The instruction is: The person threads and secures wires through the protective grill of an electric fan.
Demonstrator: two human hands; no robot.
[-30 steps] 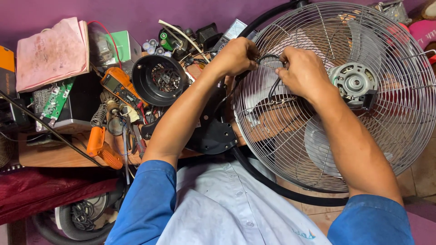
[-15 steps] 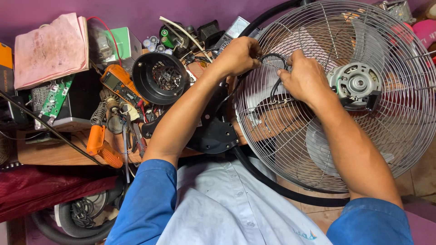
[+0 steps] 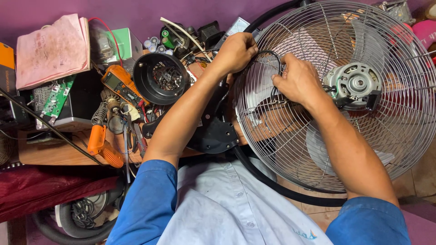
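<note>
A large metal fan with a round wire grille (image 3: 399,136) lies face down across the bench, its bare motor (image 3: 355,83) at the hub and pale blades behind the wires. My left hand (image 3: 237,51) is closed on a black cable (image 3: 271,55) at the grille's left rim. My right hand (image 3: 297,81) pinches the same cable loop just left of the motor. The fan's black base bracket (image 3: 217,131) sits under my left forearm.
A black bowl-shaped motor cover (image 3: 159,79) lies left of my left arm. Around it are an orange multimeter (image 3: 119,84), an orange soldering tool (image 3: 101,145), a green circuit board (image 3: 56,100), a pink cloth bundle (image 3: 52,47) and loose wires. A black hose (image 3: 272,181) curves below the fan.
Both hands stay on the cable at the grille; the right hand has shifted slightly along the loop toward the motor. The view barely moves.
</note>
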